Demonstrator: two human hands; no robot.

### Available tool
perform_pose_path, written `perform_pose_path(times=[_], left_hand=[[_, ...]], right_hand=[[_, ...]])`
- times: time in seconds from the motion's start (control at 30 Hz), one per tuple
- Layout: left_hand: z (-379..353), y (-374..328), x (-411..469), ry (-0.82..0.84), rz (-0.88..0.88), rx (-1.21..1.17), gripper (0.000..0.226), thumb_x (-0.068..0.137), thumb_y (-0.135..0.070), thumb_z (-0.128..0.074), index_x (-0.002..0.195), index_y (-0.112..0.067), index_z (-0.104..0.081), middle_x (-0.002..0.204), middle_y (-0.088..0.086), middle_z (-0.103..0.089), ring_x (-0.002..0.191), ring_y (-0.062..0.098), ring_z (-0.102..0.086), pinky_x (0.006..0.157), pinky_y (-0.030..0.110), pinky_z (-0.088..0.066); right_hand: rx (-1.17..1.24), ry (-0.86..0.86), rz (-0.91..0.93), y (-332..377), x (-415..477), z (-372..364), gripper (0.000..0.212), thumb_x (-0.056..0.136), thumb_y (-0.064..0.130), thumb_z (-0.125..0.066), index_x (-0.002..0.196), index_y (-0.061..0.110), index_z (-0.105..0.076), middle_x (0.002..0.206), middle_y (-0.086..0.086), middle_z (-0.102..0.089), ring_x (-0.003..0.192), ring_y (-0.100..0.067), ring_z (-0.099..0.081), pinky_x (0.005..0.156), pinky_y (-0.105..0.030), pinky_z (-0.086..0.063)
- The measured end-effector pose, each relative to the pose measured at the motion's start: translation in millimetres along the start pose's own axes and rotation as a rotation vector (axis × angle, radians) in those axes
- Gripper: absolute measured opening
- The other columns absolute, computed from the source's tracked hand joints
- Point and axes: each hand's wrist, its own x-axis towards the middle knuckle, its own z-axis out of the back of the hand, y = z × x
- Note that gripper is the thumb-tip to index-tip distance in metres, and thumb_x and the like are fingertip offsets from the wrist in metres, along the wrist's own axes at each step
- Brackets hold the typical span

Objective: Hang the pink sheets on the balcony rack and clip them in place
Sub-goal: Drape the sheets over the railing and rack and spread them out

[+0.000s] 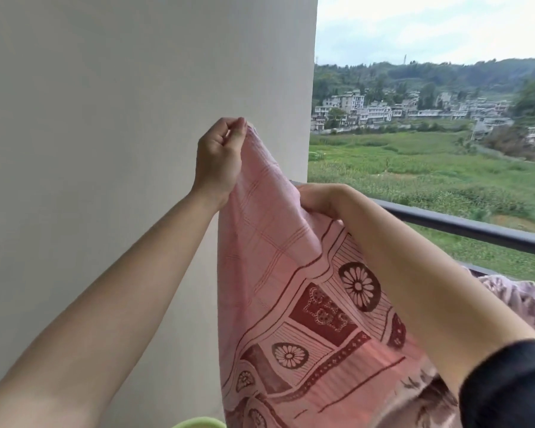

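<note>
Pink sheet (291,288) — thin, limp, prob. light, bunches easily | L hand (218,156) pinched shut on top corner, cloth hanging below | R hand (317,199) clutched edge lower down, by railing (476,227) | best held at corners/hem

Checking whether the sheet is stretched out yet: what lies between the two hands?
In the head view, only a short sloping stretch of the pink sheet runs from the raised left hand to the lower right hand.
</note>
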Motion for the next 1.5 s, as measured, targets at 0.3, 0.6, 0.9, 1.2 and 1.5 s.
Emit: perform_pose_path(times=[0.3,0.6,0.9,1.2,1.5], left_hand=[[23,53,0,0.077,0.258,0.185,0.016,0.093,-0.030,-0.064,0.083,-0.018,-0.066,0.068,-0.005,-0.053,0.057,0.008,-0.045,0.051,0.016,-0.038],[38,152,-19,0.135,0.522,0.718,0.027,0.091,-0.032,-0.046,0.080,-0.011,-0.057,0.083,0.004,-0.065,0.076,0.027,-0.061,0.065,0.033,-0.049],[23,151,-27,0.178,0.212,0.774,0.035,0.099,-0.036,-0.038,0.119,-0.013,-0.055,0.123,0.012,-0.058,0.116,0.031,-0.050,0.093,0.041,-0.041],[-30,118,-47,0.421,-0.080,1.056,0.059,0.092,-0.043,-0.015,0.082,-0.016,-0.067,0.096,0.012,-0.067,0.103,0.031,-0.051,0.094,0.045,-0.035],[-76,73,-100,0.387,-0.161,0.878,0.059,0.099,-0.048,-0.022,0.086,-0.013,-0.067,0.101,0.013,-0.069,0.105,0.032,-0.057,0.110,0.056,-0.023]], right_hand=[[-0.283,-0.994,0.072,-7,35,41,0.022,0.101,0.016,-0.047,0.103,0.007,-0.067,0.100,-0.008,-0.067,0.086,-0.021,-0.059,0.075,-0.032,-0.051],[-0.422,-0.171,-0.268,-10,69,-15,0.040,0.096,0.016,-0.053,0.133,0.004,-0.053,0.133,-0.013,-0.056,0.123,-0.028,-0.055,0.096,-0.036,-0.045],[-0.432,-0.390,-0.165,-4,16,-12,0.021,0.098,0.017,-0.045,0.093,0.007,-0.063,0.083,-0.004,-0.065,0.072,-0.021,-0.062,0.061,-0.036,-0.054],[-0.589,-0.447,-0.256,-58,-87,-1,0.059,0.101,0.056,-0.031,0.085,0.011,-0.066,0.093,-0.006,-0.067,0.084,-0.022,-0.062,0.080,-0.037,-0.053],[-0.763,-0.734,-0.439,-95,-218,25,0.050,0.100,0.052,-0.038,0.103,0.014,-0.070,0.100,-0.007,-0.069,0.089,-0.026,-0.063,0.067,-0.031,-0.047]])
